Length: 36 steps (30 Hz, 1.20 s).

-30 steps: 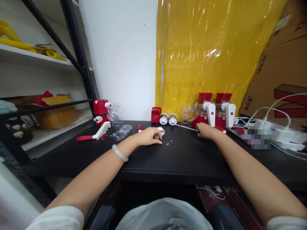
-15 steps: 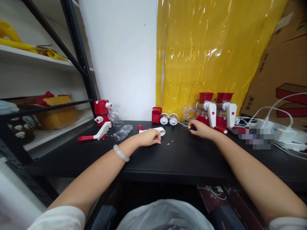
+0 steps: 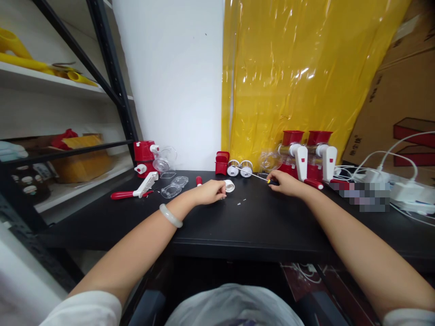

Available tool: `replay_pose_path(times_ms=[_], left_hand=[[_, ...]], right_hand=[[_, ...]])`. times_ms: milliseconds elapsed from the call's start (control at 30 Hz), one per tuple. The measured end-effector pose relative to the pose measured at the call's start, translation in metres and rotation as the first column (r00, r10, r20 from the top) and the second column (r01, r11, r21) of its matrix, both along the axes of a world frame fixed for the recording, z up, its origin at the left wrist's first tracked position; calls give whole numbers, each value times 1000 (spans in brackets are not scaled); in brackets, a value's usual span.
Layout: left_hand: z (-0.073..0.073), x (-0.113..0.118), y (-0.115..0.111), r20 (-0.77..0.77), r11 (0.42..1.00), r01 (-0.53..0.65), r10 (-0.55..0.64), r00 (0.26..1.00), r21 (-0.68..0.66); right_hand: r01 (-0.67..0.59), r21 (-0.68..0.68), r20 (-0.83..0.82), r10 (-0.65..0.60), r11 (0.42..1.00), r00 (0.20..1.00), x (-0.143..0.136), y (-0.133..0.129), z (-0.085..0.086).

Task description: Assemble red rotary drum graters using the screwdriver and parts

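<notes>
My left hand [image 3: 210,192] is closed over the middle of a white crank handle [image 3: 230,186] with a red knob [image 3: 199,181], which lies on the black table; the fingers hide part of it. In my right hand [image 3: 283,182] is the dark and yellow grip of a screwdriver [image 3: 253,174]. Its long metal shaft points left, across the front of two round white and clear parts [image 3: 246,169]. Behind these stands a red plastic part [image 3: 222,163]. Small white scraps [image 3: 239,203] lie between my hands.
Two red and white crank machines [image 3: 301,156] stand at the right, near white cables and plugs [image 3: 409,190]. On the left are a red housing [image 3: 144,158], another crank handle [image 3: 146,185] and clear plastic parts [image 3: 174,187]. A shelf rack [image 3: 117,90] borders the table [image 3: 238,231].
My left hand has moved slightly up and left, over more of the white crank handle. The right hand and the screwdriver are almost unchanged.
</notes>
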<state>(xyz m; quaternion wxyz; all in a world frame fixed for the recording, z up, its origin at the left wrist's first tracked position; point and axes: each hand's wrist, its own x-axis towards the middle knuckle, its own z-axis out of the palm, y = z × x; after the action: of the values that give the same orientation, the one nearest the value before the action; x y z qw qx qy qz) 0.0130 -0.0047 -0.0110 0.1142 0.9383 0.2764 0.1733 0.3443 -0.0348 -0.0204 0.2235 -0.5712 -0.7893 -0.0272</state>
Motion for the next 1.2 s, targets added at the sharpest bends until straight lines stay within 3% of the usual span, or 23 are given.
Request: replay_pose_path(times_ms=[167, 333, 467, 533, 733, 1200], left_hand=[[1, -1, 2, 62, 999, 22, -20, 998, -25], [4, 1, 6, 146, 996, -27, 14, 989, 87], [2, 1, 17, 341, 987, -99, 137, 930, -128], [0, -1, 23, 377, 979, -119, 175, 910, -166], [3, -7, 25, 411, 984, -179, 162, 897, 2], [1, -7, 24, 439, 994, -107, 81, 895, 35]], right_hand=[[-3, 19, -20, 4, 1000, 1000, 1, 0, -1], [-16, 31, -36, 17, 999, 999, 0, 0, -1], [-33, 43, -47, 35, 999, 998, 0, 0, 0], [-44, 44, -61, 47, 998, 997, 1, 1, 0], [-72, 49, -138, 78, 996, 987, -4, -3, 2], [-134, 74, -137, 143, 988, 980, -14, -6, 4]])
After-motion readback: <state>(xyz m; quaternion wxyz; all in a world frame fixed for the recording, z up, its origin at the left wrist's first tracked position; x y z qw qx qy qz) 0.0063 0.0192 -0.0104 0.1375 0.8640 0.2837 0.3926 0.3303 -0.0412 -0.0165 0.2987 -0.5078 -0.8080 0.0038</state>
